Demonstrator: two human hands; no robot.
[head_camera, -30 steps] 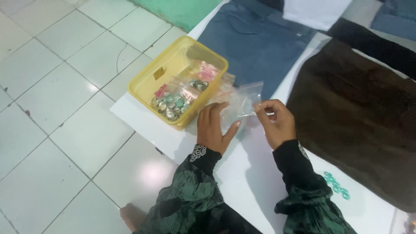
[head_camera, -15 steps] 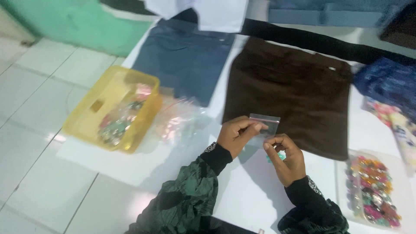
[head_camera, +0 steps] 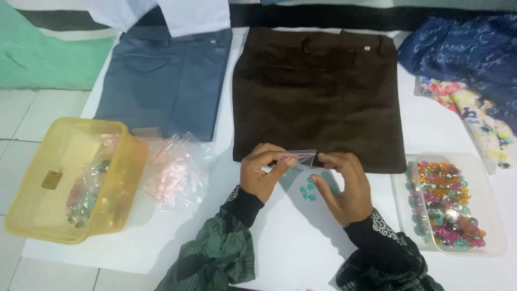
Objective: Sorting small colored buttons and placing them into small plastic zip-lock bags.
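Observation:
My left hand [head_camera: 263,173] and my right hand [head_camera: 344,184] together pinch the top edge of a small clear plastic zip bag [head_camera: 302,158], held just above the white sheet. Under the bag lie several small teal glass beads [head_camera: 308,191] on the sheet, between my two hands. The bag hangs in front of the lower edge of a brown folded garment [head_camera: 318,91]. Both sleeves are dark green with a pattern.
A yellow plastic tub [head_camera: 32,199] with beads and packets stands at the left. A heap of small clear bags [head_camera: 175,170] lies beside it. A clear tray [head_camera: 495,237] of coloured beads sits at the right. Blue-grey trousers [head_camera: 161,81] and patterned cloths [head_camera: 468,48] lie behind.
The view has swung to the right and closer. My hands have carried the small bag from beside the yellow tub over to the teal beads by the brown garment.

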